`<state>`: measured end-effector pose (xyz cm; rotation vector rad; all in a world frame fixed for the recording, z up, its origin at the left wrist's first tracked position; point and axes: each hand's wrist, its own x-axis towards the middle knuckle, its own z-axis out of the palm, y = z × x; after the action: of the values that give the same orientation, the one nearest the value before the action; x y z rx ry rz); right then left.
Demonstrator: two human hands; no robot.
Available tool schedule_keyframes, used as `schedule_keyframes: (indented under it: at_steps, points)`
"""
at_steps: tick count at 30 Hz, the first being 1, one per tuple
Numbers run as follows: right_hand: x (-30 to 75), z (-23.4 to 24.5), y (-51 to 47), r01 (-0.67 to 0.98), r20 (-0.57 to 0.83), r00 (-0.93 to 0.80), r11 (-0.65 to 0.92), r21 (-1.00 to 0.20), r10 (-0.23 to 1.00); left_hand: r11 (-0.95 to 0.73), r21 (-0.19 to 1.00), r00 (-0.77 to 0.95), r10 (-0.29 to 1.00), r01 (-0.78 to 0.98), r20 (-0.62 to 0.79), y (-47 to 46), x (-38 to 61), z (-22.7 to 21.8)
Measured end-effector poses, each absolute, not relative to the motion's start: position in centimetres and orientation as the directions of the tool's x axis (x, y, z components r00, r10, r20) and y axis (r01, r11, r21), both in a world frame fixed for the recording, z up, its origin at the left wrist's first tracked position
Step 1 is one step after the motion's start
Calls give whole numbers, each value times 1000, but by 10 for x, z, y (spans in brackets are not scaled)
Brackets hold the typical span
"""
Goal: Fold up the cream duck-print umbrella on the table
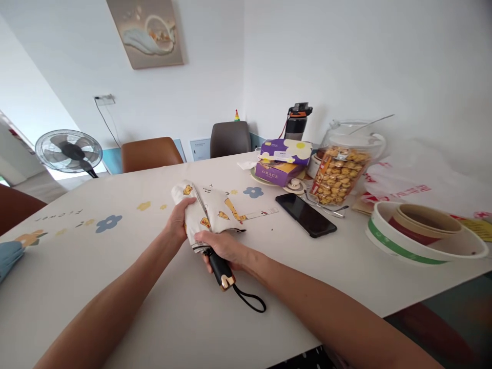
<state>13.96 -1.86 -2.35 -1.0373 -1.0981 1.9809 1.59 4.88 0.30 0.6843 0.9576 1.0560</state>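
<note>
A folded white umbrella (198,212) with yellow cartoon prints lies slanted in both my hands above the table. Its black handle (220,269) ends in a gold tip and points toward me, a black wrist loop hanging from it. My left hand (180,218) is closed around the left side of the canopy, with the thumb on top. Nearer the handle, my right hand (223,247) grips the lower canopy, its fingers passing underneath. A loose flap of fabric (219,210) sticks out to the right, its strap end lying on the cloth.
Right of the umbrella lies a black phone (306,214), with eyeglasses (326,206) behind it. Farther back stand a snack jar (338,174), purple boxes (280,171) and a dark bottle (296,123). White bowl (407,246) and plastic bag (415,179) sit at right; chairs line the far edge.
</note>
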Motion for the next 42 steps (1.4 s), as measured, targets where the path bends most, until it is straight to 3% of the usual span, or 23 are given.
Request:
schedule_keyframes:
  at_steps: [8, 12, 15, 19, 23, 26, 29, 36, 39, 42]
  points:
    - [134, -18, -26, -434, -170, -454, -384, -815, 874, 295, 860, 190, 953, -416, -235, 49, 13, 5]
    - [134, -7, -31, -467, -196, -544, -488, -738, 816, 442, 825, 263, 893, -352, -366, 47, 12, 0]
    - [135, -2, -32, -382, -277, -539, -524, -761, 795, 487, 807, 276, 869, -334, -410, 48, 12, -3]
    - [136, -11, -26, -298, -305, -361, -418, -858, 882, 392, 861, 225, 916, -324, -332, 52, 17, -3]
    - [136, -26, -17, 23, -360, -159, -361, -932, 919, 261, 956, 138, 960, -136, -243, 45, 27, -1]
    - [136, -30, -16, 130, -247, -161, -228, -965, 956, 318, 934, 105, 947, -160, -305, 41, 32, -4]
    - [137, -28, -19, 65, -136, -215, -125, -990, 967, 396, 868, 65, 916, -298, -396, 46, 32, -11]
    - [133, -27, -19, -253, -232, -300, -312, -916, 925, 382, 806, 71, 916, -452, -395, 47, 29, -9]
    - [129, -24, -22, -363, -254, -377, -394, -844, 891, 468, 792, 183, 883, -392, -431, 40, 30, -5]
    - [127, -19, -26, -390, -304, -476, -508, -768, 826, 485, 849, 192, 872, -212, -450, 39, 28, -8]
